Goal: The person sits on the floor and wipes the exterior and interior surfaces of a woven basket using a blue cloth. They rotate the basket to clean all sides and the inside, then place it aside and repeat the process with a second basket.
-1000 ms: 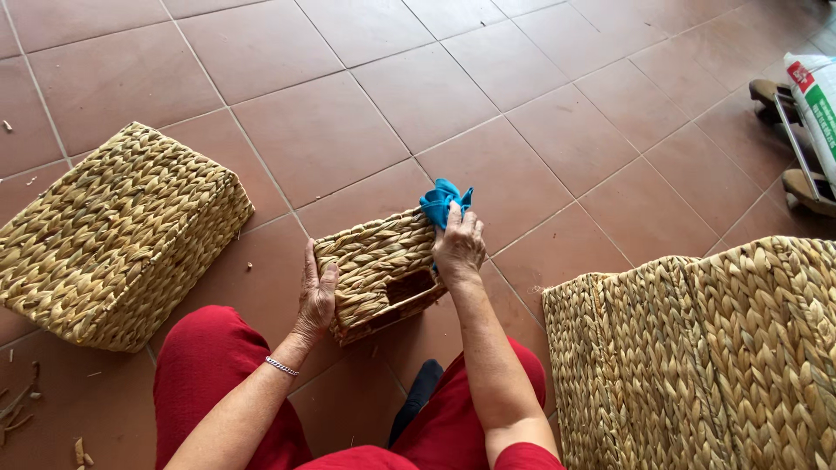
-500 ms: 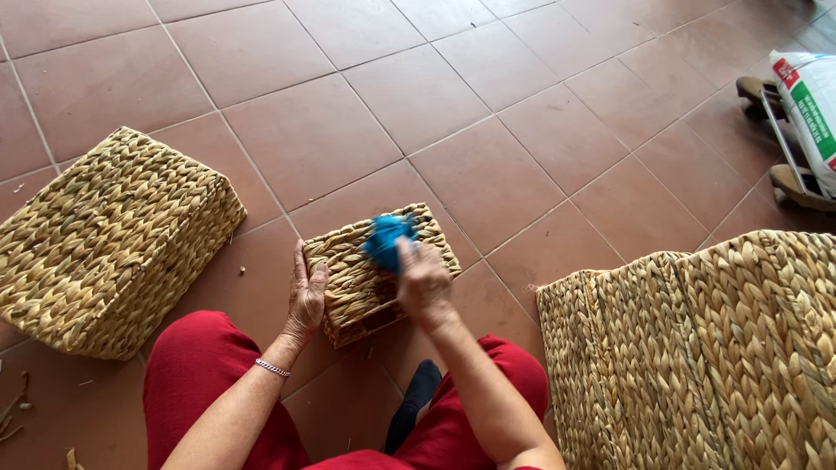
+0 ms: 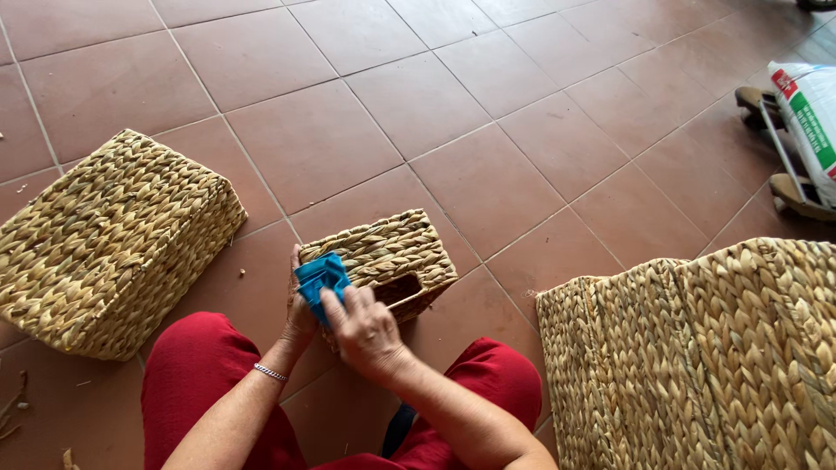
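Observation:
A small woven straw basket [image 3: 383,252] with a handle slot lies upside down on the tiled floor between my knees. My right hand [image 3: 364,331] presses a blue cloth [image 3: 320,277] against the basket's near left corner. My left hand [image 3: 299,318] braces the basket's left side, mostly hidden behind the cloth and the right hand. A thin bracelet sits on my left wrist. I wear red trousers.
A larger woven basket [image 3: 109,244] lies overturned at the left. Another large woven basket [image 3: 705,365] stands at the right. A white sack [image 3: 810,113] on a metal-framed trolley is at the far right edge. Straw bits lie at the lower left.
My right hand has swept the blue cloth from the basket's far right corner across its top to the near left corner. The left hand stays on the basket's left side.

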Available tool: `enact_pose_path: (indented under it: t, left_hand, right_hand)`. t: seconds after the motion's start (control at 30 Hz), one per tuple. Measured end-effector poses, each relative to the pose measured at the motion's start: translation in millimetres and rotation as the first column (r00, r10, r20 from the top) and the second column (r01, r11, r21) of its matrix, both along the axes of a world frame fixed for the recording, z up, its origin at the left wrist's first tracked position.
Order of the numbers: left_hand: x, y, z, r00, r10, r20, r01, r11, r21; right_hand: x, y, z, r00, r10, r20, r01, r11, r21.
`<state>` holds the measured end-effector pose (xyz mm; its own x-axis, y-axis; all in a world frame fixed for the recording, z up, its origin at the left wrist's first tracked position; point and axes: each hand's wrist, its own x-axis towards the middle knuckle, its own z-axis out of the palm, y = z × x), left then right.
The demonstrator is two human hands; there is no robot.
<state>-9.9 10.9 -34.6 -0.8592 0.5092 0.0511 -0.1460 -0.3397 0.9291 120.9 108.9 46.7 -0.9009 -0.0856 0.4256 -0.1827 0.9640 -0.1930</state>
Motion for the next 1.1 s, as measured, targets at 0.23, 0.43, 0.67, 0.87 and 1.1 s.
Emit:
enact_pose_path:
  t: [0.23, 0.43, 0.67, 0.87, 1.1]
  left_hand:
    - [4, -1, 4, 0.972, 0.047, -0.232, -0.12, 0.942, -0.312]
    - [1, -3, 2, 0.996, 0.022, -0.085, -0.039, 0.979, -0.2]
    - [-2, -3, -10, 0.948, 0.062, -0.312, -0.169, 0.929, -0.33]
    - [-5, -7, -14, 0.933, 0.004, -0.36, -0.194, 0.849, -0.492]
    - [-12, -20, -2, 0.99, -0.012, -0.144, -0.035, 0.948, -0.317]
  right_hand:
    - [-43, 117, -11, 0.853, -0.522, -0.025, 0.52, 0.844, 0.131]
    - [-68, 130, -12, 0.784, -0.602, -0.149, 0.607, 0.795, -0.02]
    - [-60, 9, -8, 0.994, -0.103, -0.033, 0.096, 0.983, -0.153]
    - [-72, 97, -16, 0.91, -0.407, -0.077, 0.408, 0.913, -0.004]
    - [-44, 203, -23, 0.698, -0.675, 0.24, 0.705, 0.589, -0.395]
